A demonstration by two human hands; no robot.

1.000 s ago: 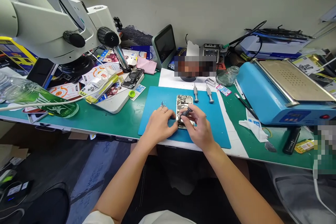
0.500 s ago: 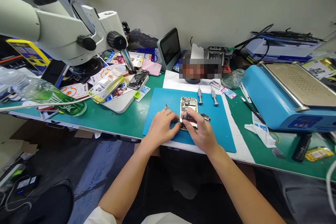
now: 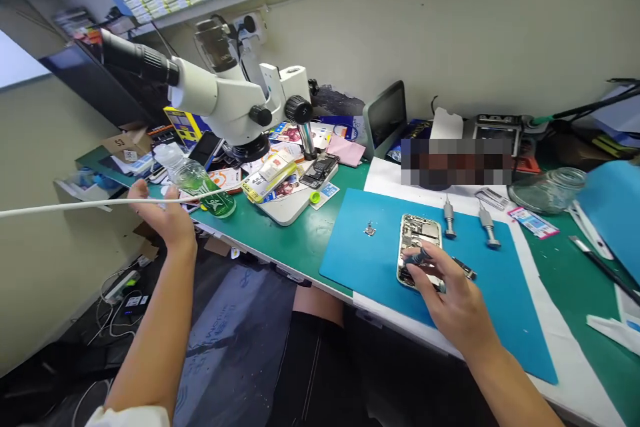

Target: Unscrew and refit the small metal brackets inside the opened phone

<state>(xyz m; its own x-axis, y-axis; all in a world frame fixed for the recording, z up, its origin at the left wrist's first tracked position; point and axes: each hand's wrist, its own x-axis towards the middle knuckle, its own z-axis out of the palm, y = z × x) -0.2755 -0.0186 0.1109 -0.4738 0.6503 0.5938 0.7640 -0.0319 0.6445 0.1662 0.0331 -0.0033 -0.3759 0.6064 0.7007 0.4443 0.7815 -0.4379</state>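
My right hand [image 3: 455,293] pinches a small dark screwdriver [image 3: 419,257] over an opened smartphone [image 3: 407,233], which lies on the blue mat [image 3: 360,273]. Out at the bench's left end, my left hand [image 3: 167,217] is raised with thumb and fingers apart, nothing visible in it. Its fingertips come close to a clear bottle with a green label [image 3: 197,180], and a white cable [image 3: 100,203] crosses in front of them. A small metal part [image 3: 369,229] rests left of the phone. Another small phone part [image 3: 465,269] lies right of it, partly behind my right hand.
Two grey screwdrivers [image 3: 449,219] lie at the mat's back edge. A microscope [image 3: 240,103] overhangs boxes and papers on the left. Behind the mat stand a small screen [image 3: 387,113] and a glass jar [image 3: 547,190]. A blue machine [image 3: 613,213] occupies the right.
My left hand has left the phone and swung far left towards the bottle. My right hand stays at the phone with the screwdriver. The view has turned left.
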